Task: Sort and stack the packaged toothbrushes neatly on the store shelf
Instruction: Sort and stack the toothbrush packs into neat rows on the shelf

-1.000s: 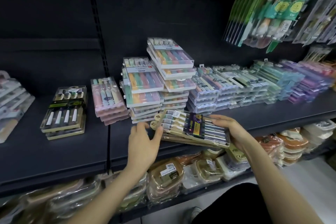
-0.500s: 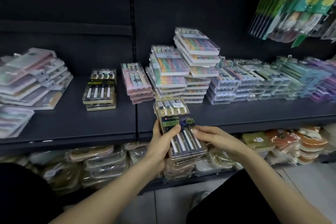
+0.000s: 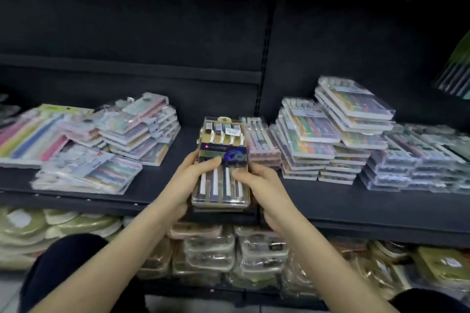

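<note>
Where it hung clear earlier, the gold pack (image 3: 221,143) seemingly meets the shelf (image 3: 330,202).

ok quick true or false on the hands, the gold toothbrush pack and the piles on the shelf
1. The left hand and the right hand both hold the gold toothbrush pack. True.
2. The gold toothbrush pack lies crosswise along the front edge of the shelf. False: its long side points toward the back wall.
3. The pink packs sit just right of it. True.
4. The left pile is neatly squared. False: its packs are fanned and skewed.
</note>
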`<state>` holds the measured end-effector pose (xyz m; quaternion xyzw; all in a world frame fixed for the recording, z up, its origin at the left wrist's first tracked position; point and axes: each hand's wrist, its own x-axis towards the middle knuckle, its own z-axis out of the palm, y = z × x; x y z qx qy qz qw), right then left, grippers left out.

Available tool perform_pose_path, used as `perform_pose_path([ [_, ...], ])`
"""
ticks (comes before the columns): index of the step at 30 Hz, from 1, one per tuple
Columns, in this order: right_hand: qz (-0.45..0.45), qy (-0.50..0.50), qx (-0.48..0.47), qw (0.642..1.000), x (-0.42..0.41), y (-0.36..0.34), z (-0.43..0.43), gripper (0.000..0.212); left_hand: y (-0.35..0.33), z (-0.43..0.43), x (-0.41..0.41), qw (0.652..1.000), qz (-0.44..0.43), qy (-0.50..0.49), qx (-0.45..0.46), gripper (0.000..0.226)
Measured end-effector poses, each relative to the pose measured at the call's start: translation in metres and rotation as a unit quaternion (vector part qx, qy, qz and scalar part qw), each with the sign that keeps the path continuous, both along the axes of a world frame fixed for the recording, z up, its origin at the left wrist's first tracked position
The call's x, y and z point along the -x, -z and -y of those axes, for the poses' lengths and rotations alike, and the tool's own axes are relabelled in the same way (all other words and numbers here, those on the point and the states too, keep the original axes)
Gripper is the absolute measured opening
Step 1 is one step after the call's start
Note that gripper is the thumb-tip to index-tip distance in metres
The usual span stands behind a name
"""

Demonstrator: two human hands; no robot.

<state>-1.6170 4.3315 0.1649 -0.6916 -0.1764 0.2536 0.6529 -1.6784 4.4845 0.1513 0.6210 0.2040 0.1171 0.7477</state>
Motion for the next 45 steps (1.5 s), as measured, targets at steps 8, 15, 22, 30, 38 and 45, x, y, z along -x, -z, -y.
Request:
perform_pose_path([
  [8,0.009,0.092,0.017,0.996,-0.07,-0.014,-0.094,0.01,-0.009,-0.072,-0.085,0.996,-0.074,-0.006,-0.041,0.072],
  [15,0.063,0.09,0.143,0.984,-0.102,0.0,-0.116,0.018,-0.001,-0.1,-0.12,0.976,-0.136,0.02,-0.171,0.056],
  [22,0.34,0.087,0.315,0.882,-0.097,-0.015,-0.119,0.042,0.009,-0.135,-0.099,0.876,-0.101,-0.123,-0.455,0.046],
  [30,0.412,0.051,0.159,0.896,-0.076,-0.03,-0.187,0.038,0.0,-0.268,-0.054,0.713,-0.3,-0.181,-0.608,0.077],
  [38,0.384,0.055,0.112,0.915,-0.073,-0.026,-0.222,0.041,-0.032,-0.277,-0.023,0.8,-0.058,-0.079,-0.591,0.074],
  [45,0.483,-0.198,0.247,0.817,-0.063,-0.054,-0.179,0.075,-0.066,-0.241,0.026,0.808,0.077,0.131,-0.569,0.063],
])
